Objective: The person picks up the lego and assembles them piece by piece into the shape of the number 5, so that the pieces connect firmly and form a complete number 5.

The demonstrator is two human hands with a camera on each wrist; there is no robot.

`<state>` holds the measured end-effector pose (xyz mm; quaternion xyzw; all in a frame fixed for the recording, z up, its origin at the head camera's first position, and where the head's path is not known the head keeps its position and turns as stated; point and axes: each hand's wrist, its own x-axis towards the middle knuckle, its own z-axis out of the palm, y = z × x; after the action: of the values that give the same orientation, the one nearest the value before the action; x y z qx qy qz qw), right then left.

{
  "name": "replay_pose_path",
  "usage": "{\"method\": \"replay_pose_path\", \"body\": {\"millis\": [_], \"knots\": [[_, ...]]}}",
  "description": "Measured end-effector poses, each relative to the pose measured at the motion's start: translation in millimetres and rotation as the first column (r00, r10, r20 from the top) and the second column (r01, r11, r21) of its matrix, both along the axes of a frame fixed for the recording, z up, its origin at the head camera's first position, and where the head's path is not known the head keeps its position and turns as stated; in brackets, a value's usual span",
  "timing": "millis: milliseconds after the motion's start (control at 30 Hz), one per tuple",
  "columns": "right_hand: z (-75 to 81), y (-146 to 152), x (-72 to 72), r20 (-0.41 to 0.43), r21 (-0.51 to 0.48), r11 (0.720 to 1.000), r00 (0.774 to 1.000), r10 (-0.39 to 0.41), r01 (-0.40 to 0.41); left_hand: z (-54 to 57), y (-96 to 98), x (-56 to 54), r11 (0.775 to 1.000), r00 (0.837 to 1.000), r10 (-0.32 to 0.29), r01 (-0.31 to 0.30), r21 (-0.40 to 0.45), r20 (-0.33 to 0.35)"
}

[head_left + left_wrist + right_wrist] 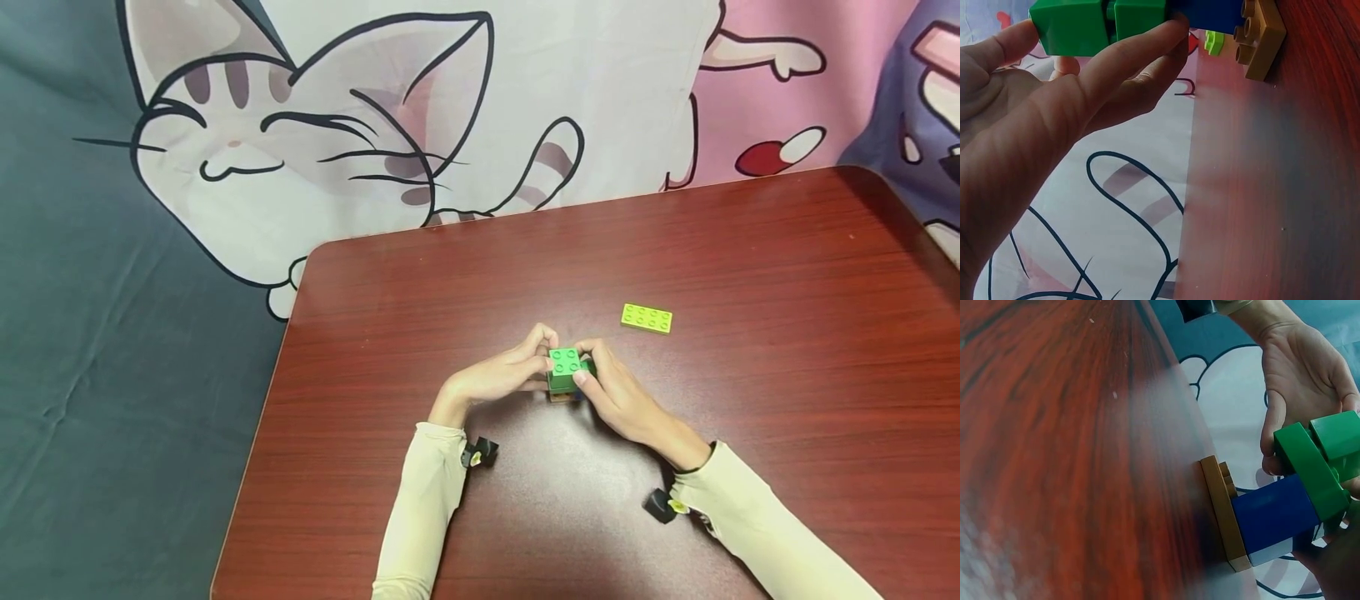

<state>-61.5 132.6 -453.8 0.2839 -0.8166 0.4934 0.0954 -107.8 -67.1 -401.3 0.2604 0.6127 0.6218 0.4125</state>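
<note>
Over the table, both hands meet at a small stack of toy building bricks. A bright green brick (565, 359) with studs tops it. Beneath that comes a longer green brick (1313, 472), then a blue brick (1275, 509), and at the bottom a brown studded plate (1225, 515). Studs show in a narrow gap between the two green bricks. My left hand (506, 371) holds the upper green brick from the left, thumb against it, other fingers reaching along the lower one. From the right, my right hand (618, 396) grips the same brick, its thumb at the near corner.
A lime green brick (647, 318) with two rows of studs lies farther back on the reddish-brown table (750, 275). Behind the table's far edge hangs a cloth (615, 100) printed with cartoon cats. Small black cameras (660, 506) sit at both wrists.
</note>
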Motion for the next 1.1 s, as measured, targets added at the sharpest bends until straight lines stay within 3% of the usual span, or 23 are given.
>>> {"method": "replay_pose_path", "body": {"millis": [433,667,1100], "knots": [[1.3,-1.7,0.2,-0.041,0.057,0.998,0.999,-0.027,0.029,-0.2,-0.6,0.2,0.999,1.0,0.031,-0.03,-0.036,0.002],[2.0,-0.5,-0.2,0.001,0.017,1.0,1.0,-0.001,0.001,0.0,-0.7,0.0,0.998,0.999,0.038,-0.038,-0.047,0.003],[0.3,0.6,-1.0,-0.049,0.016,1.0,0.999,0.001,0.0,-0.2,-1.7,-0.3,1.0,1.0,0.017,-0.018,-0.024,-0.011]]}}
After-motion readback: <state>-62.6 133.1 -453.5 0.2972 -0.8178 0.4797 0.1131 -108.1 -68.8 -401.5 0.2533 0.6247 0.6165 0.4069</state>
